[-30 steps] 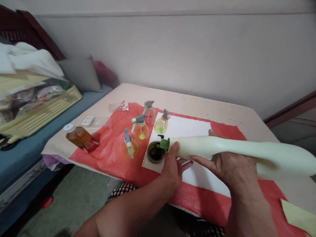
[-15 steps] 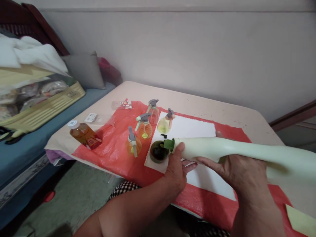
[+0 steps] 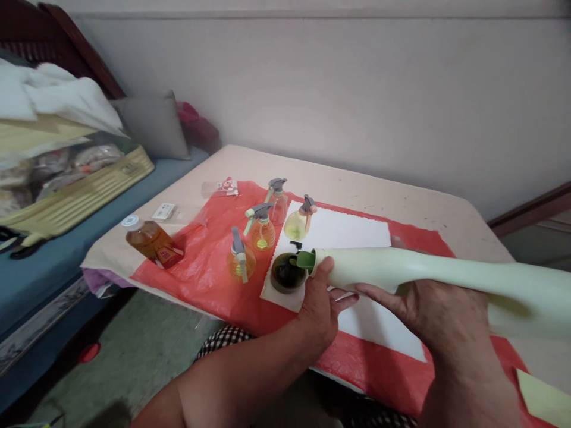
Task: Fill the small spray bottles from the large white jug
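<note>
A large pale green plastic bottle [image 3: 370, 264] lies nearly level across the right half of the view. Its neck ends in a green lip [image 3: 307, 260], tipped over a round container [image 3: 283, 290] of dark liquid. Just behind the lip, my left hand [image 3: 319, 306] is closed around the neck, thumb against its side. Farther back, my right hand [image 3: 439, 309] grips the bottle from below, its fingers partly hidden. The round container stands on a white sheet [image 3: 357, 229]. Beyond it is a spray bottle [image 3: 295, 227] with pale yellow liquid and a grey trigger head.
Left of the sheet are spray bottles [image 3: 241, 264] with grey heads, standing on red plastic [image 3: 200, 279]. A capped bottle of amber liquid [image 3: 154, 242] leans at the left. Behind lie a clear plastic cup [image 3: 214, 189] and a small white box [image 3: 163, 211]. A wall [image 3: 334, 89] backs the table.
My right wrist has shifted slightly to the right. The tilted bottle, my left hand and the round container look almost the same.
</note>
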A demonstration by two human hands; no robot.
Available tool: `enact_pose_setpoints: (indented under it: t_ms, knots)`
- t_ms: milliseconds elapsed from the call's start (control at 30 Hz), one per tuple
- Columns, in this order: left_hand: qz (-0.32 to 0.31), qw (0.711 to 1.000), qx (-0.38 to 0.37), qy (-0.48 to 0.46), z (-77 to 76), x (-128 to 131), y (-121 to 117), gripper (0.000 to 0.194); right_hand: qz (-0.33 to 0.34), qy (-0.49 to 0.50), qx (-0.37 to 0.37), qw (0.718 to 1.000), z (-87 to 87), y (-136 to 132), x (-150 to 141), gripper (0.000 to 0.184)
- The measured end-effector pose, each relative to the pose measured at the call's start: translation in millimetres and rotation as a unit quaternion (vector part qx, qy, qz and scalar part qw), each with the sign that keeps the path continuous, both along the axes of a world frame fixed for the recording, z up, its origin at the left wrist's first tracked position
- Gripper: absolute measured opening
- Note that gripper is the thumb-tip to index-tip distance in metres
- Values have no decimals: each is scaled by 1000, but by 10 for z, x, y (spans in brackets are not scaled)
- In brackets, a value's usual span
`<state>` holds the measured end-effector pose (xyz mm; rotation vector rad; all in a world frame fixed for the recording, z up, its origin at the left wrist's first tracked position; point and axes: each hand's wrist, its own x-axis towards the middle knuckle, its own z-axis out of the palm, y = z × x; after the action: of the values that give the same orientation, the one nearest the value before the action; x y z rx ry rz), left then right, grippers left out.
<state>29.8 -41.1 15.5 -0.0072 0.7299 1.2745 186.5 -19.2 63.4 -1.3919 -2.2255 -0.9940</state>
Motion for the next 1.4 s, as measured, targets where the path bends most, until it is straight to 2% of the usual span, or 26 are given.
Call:
enact_pose_setpoints:
  t_ms: [367,667,967,1133,1400]
  knots:
    - [1,1000,3,3,7,-14,-2,62,0,4,4,1000,15,-15,-25,94]
    - [4,1000,15,-9,7,-11,-11,63,-17,2,-22,1000,84,-61,-61,89]
    - [10,1000,12,-19,12,-5,-7,62,11,9,-11,1000,80,-53,-49,89]
    - [9,1000,12,-19,18,-5,-4,60,-16,10,-32,999,106,-61,-74,81]
    - [6,1000,14,-22,12,-1,-3,62,-8,3,-25,1000,129,-82,-103,82]
